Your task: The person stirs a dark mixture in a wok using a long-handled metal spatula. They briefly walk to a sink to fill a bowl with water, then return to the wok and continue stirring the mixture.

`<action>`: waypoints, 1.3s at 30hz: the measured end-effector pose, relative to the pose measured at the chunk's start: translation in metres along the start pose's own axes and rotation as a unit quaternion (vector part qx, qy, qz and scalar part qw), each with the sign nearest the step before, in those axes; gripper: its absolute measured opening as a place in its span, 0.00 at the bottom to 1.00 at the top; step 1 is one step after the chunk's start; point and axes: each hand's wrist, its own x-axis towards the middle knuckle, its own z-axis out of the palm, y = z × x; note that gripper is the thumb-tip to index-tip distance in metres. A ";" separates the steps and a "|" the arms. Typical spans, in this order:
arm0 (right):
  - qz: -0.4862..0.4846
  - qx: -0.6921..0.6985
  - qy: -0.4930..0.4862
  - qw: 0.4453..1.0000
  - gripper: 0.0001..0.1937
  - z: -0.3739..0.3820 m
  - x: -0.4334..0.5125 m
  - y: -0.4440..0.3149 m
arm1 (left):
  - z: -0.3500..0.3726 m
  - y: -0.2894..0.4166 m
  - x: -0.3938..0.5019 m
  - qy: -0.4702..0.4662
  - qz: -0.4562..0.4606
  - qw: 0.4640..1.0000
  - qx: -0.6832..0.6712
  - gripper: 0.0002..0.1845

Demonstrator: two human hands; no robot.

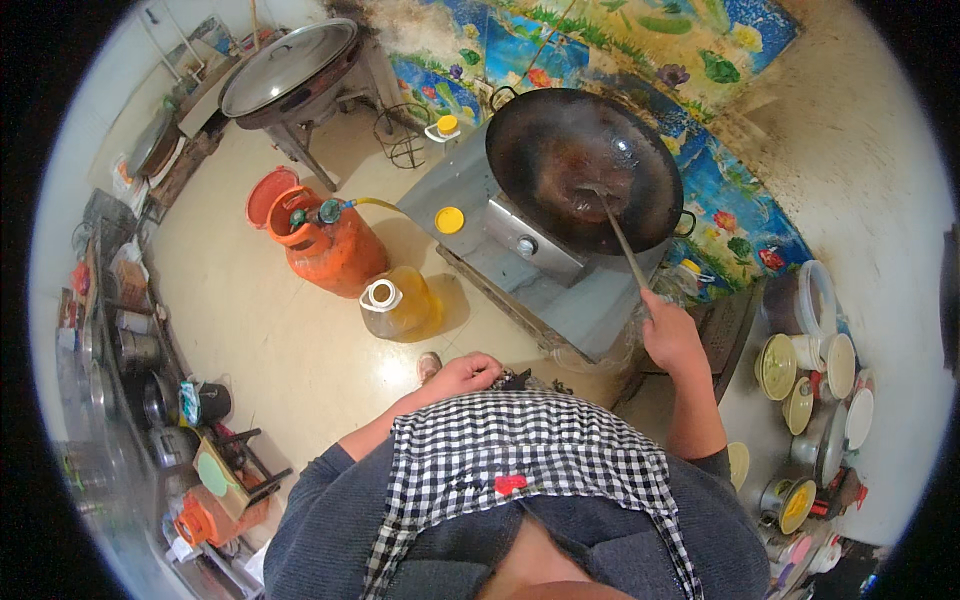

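My right hand (670,330) grips the long handle of a metal cooking utensil (625,244). Its far end rests low inside a large dark wok (555,150), where some dark, shiny content lies and faint steam rises. Under the wok is a steel gas stove (529,238) with one knob, standing on a grey-topped table (480,180). My left hand (469,373) is at my waist by the checked apron (525,427), fingers curled; whether it holds any cloth I cannot tell. A round yellow lid (449,220) lies on the table, left of the stove.
An orange gas cylinder (337,255) with a yellow hose and an uncapped jug of yellow oil (405,304) stand on the floor, left of the table. Farther back is a large lidded pan (292,67) on a stand. Bowls (777,366) and tubs crowd the right side; crowded shelves line the left.
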 end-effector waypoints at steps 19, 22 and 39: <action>-0.101 0.069 0.067 0.990 0.23 -0.008 0.041 -0.002 | 0.056 -0.016 0.009 0.073 0.070 0.993 0.064 0.10; -0.096 -0.006 0.014 0.995 0.29 -0.016 0.035 -0.005 | 0.058 -0.026 0.006 0.084 0.057 0.991 0.087 0.11; -0.142 -0.044 0.012 0.989 0.27 0.032 0.136 -0.009 | 0.060 -0.021 -0.062 0.278 0.061 0.955 0.078 0.15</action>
